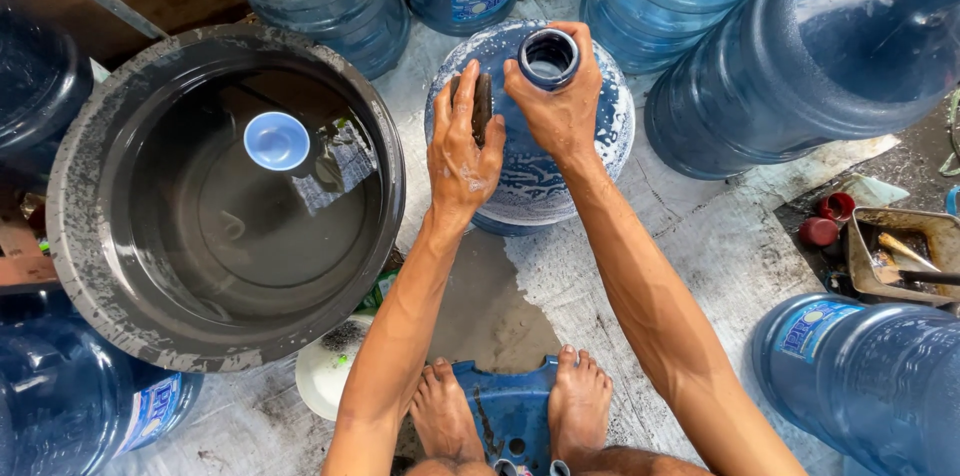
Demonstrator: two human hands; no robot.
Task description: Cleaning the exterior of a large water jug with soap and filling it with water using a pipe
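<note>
Your right hand [560,101] is clenched around the neck of the soapy blue water jug [530,171], with the fingers curled over the rim of its open mouth. Your left hand [462,151] lies flat on the jug's shoulder just beside the neck, and it presses a dark scrubbing pad [482,104] against the wet plastic under its fingertips. So the jug stands upright directly beneath both your hands, on the concrete floor [720,266], straight ahead of your bare feet, which rest on a low blue stool [512,416].

To the left of the jug, almost touching it, sits a big dark round tub [75,196] filled with water, and a small blue dipper [277,140] floats in it. More large blue jugs [800,66] crowd the far side and the right of the floor. Near the floor's right edge a metal tray [870,256] holds tools, with two red caps [828,218] just beside it.
</note>
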